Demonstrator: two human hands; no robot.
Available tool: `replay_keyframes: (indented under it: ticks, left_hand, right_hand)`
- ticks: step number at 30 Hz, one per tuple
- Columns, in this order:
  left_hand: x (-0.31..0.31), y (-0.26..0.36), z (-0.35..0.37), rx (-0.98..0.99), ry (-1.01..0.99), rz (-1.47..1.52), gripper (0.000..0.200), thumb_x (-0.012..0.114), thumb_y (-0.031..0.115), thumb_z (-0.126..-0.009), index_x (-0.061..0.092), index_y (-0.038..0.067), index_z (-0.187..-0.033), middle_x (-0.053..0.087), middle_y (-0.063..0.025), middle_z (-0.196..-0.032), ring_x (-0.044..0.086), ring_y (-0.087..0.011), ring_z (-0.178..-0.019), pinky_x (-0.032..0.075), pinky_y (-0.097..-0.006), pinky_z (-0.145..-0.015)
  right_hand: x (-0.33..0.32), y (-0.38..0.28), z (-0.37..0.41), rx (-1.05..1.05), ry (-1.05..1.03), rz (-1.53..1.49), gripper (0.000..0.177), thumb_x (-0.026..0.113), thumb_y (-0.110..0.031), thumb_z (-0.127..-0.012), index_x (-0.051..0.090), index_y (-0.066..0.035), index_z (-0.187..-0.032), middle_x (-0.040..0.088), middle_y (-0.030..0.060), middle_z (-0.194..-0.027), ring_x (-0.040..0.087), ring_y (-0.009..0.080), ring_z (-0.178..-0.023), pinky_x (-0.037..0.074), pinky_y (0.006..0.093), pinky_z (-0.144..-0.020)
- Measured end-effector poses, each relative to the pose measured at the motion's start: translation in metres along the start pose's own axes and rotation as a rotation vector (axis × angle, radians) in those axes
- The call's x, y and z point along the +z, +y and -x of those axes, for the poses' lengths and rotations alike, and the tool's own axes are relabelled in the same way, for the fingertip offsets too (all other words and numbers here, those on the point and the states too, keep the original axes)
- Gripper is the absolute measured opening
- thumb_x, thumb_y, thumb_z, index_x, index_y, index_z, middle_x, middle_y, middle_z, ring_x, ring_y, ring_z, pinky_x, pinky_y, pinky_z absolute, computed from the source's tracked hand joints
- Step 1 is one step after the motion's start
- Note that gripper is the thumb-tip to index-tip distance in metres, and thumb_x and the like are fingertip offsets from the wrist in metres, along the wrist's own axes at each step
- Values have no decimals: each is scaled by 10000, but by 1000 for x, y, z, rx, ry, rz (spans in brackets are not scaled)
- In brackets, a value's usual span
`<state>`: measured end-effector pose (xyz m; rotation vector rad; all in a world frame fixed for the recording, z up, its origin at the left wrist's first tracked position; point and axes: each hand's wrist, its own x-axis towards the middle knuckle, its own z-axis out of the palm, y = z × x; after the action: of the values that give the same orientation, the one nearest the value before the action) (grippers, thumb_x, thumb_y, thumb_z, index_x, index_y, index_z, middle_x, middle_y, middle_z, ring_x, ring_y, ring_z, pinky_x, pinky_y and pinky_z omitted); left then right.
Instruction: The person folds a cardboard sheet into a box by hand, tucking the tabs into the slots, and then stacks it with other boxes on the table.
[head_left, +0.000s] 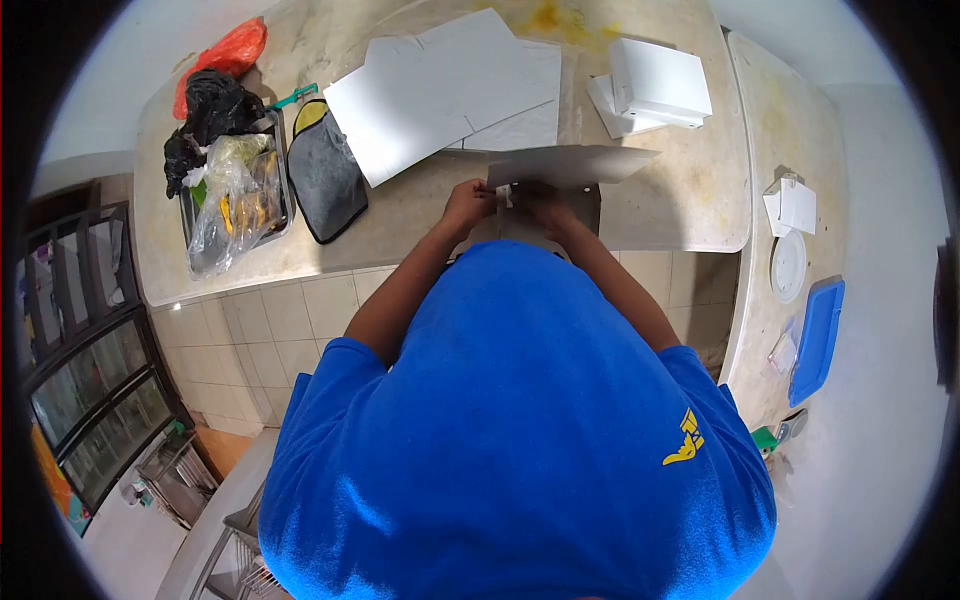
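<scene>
My left hand pinches the part-folded carton at the surface's near edge; my right hand is shaded beneath its raised panel, grip unreadable. Uneven pressure could crease that panel, and a slip toward me could tip everything over the edge; I've room rightward, but flat sheets crowd the far side.

"What does the carton look like?"

"From here I see thin, white-grey card, partly folded, one broad panel raised at a slant."

"And where is it?"

"I see it by the near edge of the table, its lower part partly hidden."
</scene>
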<state>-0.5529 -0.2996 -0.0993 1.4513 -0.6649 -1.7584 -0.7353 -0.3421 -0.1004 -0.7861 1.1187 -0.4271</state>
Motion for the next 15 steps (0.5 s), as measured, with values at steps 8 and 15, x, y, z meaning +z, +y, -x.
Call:
replay_keyframes:
  ticks: [8, 15]
  left_hand:
    - [27, 15, 14, 382, 198, -481, 279, 700, 159, -759, 657, 8, -990, 674, -114, -886, 660, -201, -779, 512, -311, -695]
    - [29, 1, 15, 290, 428, -610, 289, 705, 260, -755, 691, -9, -860, 672, -162, -800, 671, -250, -776, 511, -337, -699]
  right_hand:
    - [1, 16, -2, 13, -23, -218, 230, 597, -104, -872, 578, -52, -1095, 612, 84, -1025, 615, 192, -917, 536, 336, -784]
    - [7, 28, -9, 28, -4, -298, 242, 556, -165, -907, 568, -101, -1140, 603, 49, -998, 587, 138, -887, 506, 304, -744]
